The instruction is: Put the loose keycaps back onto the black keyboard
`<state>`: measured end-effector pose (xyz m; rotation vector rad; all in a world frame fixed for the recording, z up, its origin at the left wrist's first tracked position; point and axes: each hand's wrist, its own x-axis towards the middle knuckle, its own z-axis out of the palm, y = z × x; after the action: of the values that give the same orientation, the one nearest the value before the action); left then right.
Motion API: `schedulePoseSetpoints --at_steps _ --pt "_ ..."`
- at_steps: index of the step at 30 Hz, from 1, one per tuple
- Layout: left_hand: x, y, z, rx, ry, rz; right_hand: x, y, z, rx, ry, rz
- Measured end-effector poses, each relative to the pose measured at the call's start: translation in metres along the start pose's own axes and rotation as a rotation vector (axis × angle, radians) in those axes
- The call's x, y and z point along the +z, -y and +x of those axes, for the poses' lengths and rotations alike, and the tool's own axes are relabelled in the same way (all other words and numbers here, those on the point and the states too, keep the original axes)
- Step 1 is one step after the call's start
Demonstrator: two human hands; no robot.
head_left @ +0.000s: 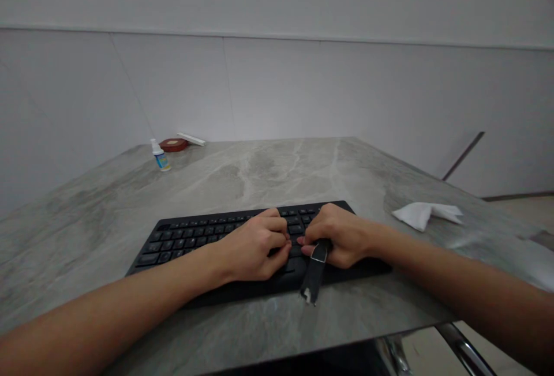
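A black computer keyboard lies on the grey marbled table in front of me. My left hand rests over its middle-right part with the fingers curled in and the fingertips pinched together. Whatever may be between those fingertips is hidden. In my right hand, a flat black tool with a forked end is gripped, its notched tip pointing toward me past the keyboard's front edge. The right thumb and index finger reach toward the keys close to the left fingertips, a small gap apart.
At the back left stand a small white spray bottle, a reddish-brown object and a white strip-like item by the wall. A crumpled white cloth or tissue lies to the right. Metal chair parts show below the table's front edge.
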<state>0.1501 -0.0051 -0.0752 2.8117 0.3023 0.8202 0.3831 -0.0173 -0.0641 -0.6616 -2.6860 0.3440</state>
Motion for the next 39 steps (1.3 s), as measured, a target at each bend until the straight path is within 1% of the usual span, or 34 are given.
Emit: schedulePoseSetpoints --at_steps 2,4,6,8,10,13,17,22,24,26,28,31,33,36,39 --pt "-0.002 0.001 -0.001 -0.041 -0.027 -0.026 -0.001 -0.007 -0.002 0.018 -0.063 0.076" --pt "-0.005 0.001 -0.003 -0.106 -0.053 -0.02 -0.007 -0.013 -0.005 0.081 -0.188 0.124" --pt "-0.006 0.0 -0.004 -0.155 -0.028 0.028 -0.016 -0.016 -0.01 0.171 -0.34 0.111" --pt "-0.006 -0.001 -0.004 -0.175 0.032 0.079 -0.025 -0.017 -0.013 0.228 -0.447 0.072" --pt "-0.006 -0.002 -0.004 -0.198 0.082 0.109 -0.031 -0.016 -0.015 0.241 -0.489 0.049" --pt "-0.005 -0.002 -0.003 -0.226 0.101 0.133 -0.031 -0.015 -0.014 0.257 -0.497 0.058" --pt "-0.005 -0.002 -0.004 -0.232 0.084 0.132 -0.025 -0.014 -0.011 0.296 -0.514 0.113" --pt "-0.006 -0.001 -0.005 -0.26 0.054 0.123 -0.023 -0.016 -0.01 0.388 -0.644 0.192" --pt "-0.006 -0.001 -0.004 -0.26 0.059 0.146 -0.023 -0.017 -0.011 0.382 -0.671 0.23" --pt "-0.006 -0.002 -0.004 -0.259 0.058 0.187 -0.023 -0.018 -0.011 0.333 -0.652 0.272" --pt "-0.006 -0.003 -0.004 -0.255 0.056 0.233 -0.023 -0.019 -0.01 0.279 -0.591 0.295" --pt "-0.006 -0.004 -0.005 -0.261 0.077 0.268 -0.025 -0.021 -0.01 0.249 -0.449 0.269" --pt "-0.005 -0.004 -0.006 -0.284 0.107 0.262 -0.026 -0.023 -0.01 0.249 -0.328 0.215" --pt "-0.004 -0.003 -0.007 -0.35 0.151 0.243 -0.029 -0.022 -0.011 0.233 -0.156 0.112" --pt "-0.003 -0.004 -0.008 -0.402 0.15 0.242 -0.035 -0.017 -0.011 0.181 -0.026 0.07"
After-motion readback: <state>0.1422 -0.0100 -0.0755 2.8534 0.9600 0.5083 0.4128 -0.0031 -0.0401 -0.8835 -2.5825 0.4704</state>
